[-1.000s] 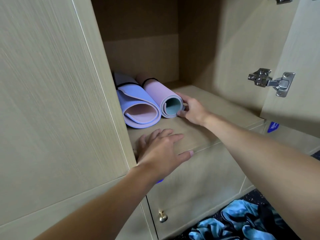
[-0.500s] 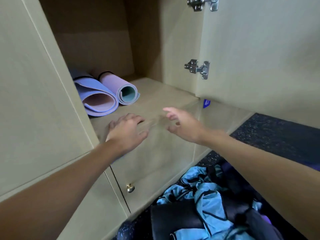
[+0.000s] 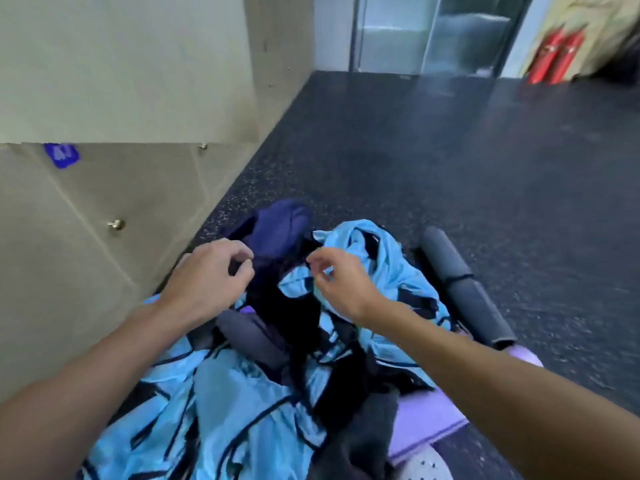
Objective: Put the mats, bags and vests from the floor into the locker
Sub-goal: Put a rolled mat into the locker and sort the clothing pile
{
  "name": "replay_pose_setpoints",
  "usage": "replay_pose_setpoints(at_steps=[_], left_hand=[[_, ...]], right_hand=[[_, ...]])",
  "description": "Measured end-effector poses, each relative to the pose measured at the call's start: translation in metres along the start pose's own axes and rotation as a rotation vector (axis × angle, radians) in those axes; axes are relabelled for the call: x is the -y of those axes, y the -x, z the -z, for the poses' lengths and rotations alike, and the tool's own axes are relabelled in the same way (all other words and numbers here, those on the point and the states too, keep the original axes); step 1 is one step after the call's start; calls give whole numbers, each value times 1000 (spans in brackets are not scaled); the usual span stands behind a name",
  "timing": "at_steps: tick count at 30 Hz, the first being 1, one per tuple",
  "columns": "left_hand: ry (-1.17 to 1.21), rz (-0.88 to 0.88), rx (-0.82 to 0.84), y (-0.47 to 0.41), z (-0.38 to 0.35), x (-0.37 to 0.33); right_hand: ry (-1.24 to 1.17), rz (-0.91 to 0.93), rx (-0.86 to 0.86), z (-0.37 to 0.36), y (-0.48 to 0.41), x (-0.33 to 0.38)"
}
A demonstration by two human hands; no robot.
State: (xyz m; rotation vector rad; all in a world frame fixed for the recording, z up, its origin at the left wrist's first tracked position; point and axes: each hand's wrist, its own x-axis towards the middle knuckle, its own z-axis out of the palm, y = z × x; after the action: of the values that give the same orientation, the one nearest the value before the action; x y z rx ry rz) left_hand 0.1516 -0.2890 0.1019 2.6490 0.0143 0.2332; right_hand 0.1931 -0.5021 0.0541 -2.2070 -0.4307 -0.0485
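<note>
Head view, items from left to right.

Locker (image 3: 131,81), at 9 to 11 o'clock: beige wood-grain doors with small metal knobs (image 3: 116,224). A blue sticker (image 3: 61,155) at 10 o'clock bears white characters too blurred to read.

Left hand (image 3: 207,275): back up, fingers loosely curled, grasping nothing that can be seen. It hangs over the near edge of the heap, at 7 o'clock from the navy bag (image 3: 277,226).

Navy bag: lies on the black floor (image 3: 450,161) at the far end of the heap, close to the locker base.

Vests (image 3: 242,393): light blue with black trim, crumpled, spreading from 6 o'clock up to the centre; no single axis.

Right hand (image 3: 341,284): fingers relaxed and half bent, thumb near forefinger, released; it is over the vests, at 5 o'clock from the bag.

Grey mat (image 3: 464,289): rolled and strapped, at 3 o'clock from the right hand, long axis from 11 to 5 o'clock.

Purple mat (image 3: 426,414): at 5 o'clock, partly under the vests.

Red fire extinguishers (image 3: 554,53): at 1 o'clock, blurred.
</note>
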Motion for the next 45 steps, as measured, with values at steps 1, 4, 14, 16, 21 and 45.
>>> replay_pose_setpoints(at_steps=[1, 4, 14, 16, 21, 45], left_hand=[[27, -44, 24, -5, -22, -22], [67, -145, 125, -20, -81, -90], [-390, -299, 570, -34, -246, -195], [-465, -269, 584, -35, -262, -187], [-496, -282, 535, -42, -277, -168], [-186, -383, 240, -45, -190, -199]], right_hand=[[13, -47, -65, 18, 12, -22], [89, -179, -196, 72, 42, -84], [317, -680, -193, 158, 102, -271], [294, -687, -172, 152, 101, -295], [212, -752, -198, 134, 80, -343], [-119, -593, -565, 183, 78, -223]])
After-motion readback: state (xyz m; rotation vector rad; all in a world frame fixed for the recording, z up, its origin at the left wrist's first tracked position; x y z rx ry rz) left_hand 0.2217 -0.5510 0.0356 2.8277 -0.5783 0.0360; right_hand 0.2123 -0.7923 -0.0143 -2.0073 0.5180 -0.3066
